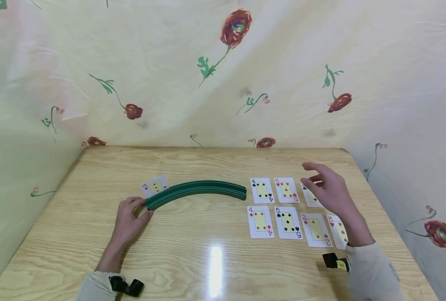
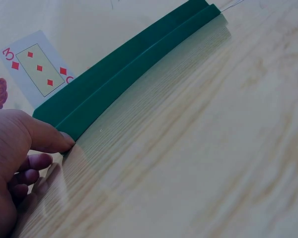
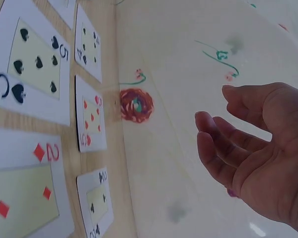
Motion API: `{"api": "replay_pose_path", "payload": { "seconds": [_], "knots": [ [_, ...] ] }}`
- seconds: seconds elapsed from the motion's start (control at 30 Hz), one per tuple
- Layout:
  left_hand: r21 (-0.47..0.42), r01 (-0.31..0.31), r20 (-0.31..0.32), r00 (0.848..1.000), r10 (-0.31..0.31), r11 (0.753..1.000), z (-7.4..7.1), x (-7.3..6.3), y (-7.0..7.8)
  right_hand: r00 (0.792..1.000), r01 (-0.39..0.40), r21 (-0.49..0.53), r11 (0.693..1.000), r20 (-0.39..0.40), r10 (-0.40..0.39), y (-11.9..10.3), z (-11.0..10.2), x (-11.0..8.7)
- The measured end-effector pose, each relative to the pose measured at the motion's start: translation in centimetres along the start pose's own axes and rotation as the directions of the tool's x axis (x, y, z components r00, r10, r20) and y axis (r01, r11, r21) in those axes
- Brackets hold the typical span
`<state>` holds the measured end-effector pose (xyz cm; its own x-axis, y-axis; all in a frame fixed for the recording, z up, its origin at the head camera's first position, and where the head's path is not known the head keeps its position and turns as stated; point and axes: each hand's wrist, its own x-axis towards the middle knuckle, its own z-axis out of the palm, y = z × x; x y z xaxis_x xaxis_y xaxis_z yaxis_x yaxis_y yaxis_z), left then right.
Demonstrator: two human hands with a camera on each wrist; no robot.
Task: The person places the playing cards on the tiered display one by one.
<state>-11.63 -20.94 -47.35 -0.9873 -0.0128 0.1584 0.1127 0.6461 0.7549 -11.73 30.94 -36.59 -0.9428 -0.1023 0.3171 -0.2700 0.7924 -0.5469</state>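
Observation:
My left hand (image 1: 130,221) pinches the left end of a long, curved green card holder (image 1: 196,187), which has a groove along it and lies on the table. Behind that end is a three of diamonds (image 2: 38,67), its lower part hidden by the holder. My right hand (image 1: 330,190) hovers over the right-hand cards, holding nothing, its fingers loosely bent and apart from the thumb. Under it, a three of clubs (image 3: 95,201) is partly covered in the head view. Beside that card lie a five of hearts (image 1: 287,190) and a four of spades (image 1: 262,190).
A nearer row holds a four of diamonds (image 1: 260,222), five of spades (image 1: 288,223), two of diamonds (image 1: 315,230) and three of hearts (image 1: 337,230), the last partly behind my right wrist. Flowered cloth (image 1: 163,62) stands around the wooden table (image 1: 185,259).

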Motion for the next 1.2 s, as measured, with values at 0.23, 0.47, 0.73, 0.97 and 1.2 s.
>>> {"api": "replay_pose_path", "payload": {
  "seconds": [0.23, 0.47, 0.73, 0.97, 1.2],
  "knots": [
    [0.014, -0.026, -0.019, 0.999, 0.026, 1.000, -0.1, 0.1, -0.2, 0.999, -0.054, -0.036, 0.998, 0.001, 0.054, 1.5, -1.2, -1.3],
    [-0.003, -0.018, -0.008, 1.000, 0.018, 1.000, 0.0, 0.2, -0.2, 0.995, -0.102, -0.064, 0.993, 0.001, 0.103, 3.4, -2.2, -2.9],
    [-0.006, -0.035, -0.022, 0.999, 0.035, 0.999, 0.2, 0.0, 0.0, 0.991, -0.132, -0.083, 0.988, -0.003, 0.132, 5.1, -2.8, -4.5],
    [0.005, -0.028, -0.017, 0.999, 0.028, 1.000, 0.3, 0.0, -0.1, 0.986, -0.163, -0.124, 0.979, 0.014, 0.166, 6.6, -3.0, -6.3],
    [0.007, -0.036, -0.019, 0.999, 0.036, 0.999, 0.3, 0.0, -0.2, 0.974, -0.212, -0.139, 0.967, 0.053, 0.222, 7.6, -3.0, -7.9]
  ]
}}
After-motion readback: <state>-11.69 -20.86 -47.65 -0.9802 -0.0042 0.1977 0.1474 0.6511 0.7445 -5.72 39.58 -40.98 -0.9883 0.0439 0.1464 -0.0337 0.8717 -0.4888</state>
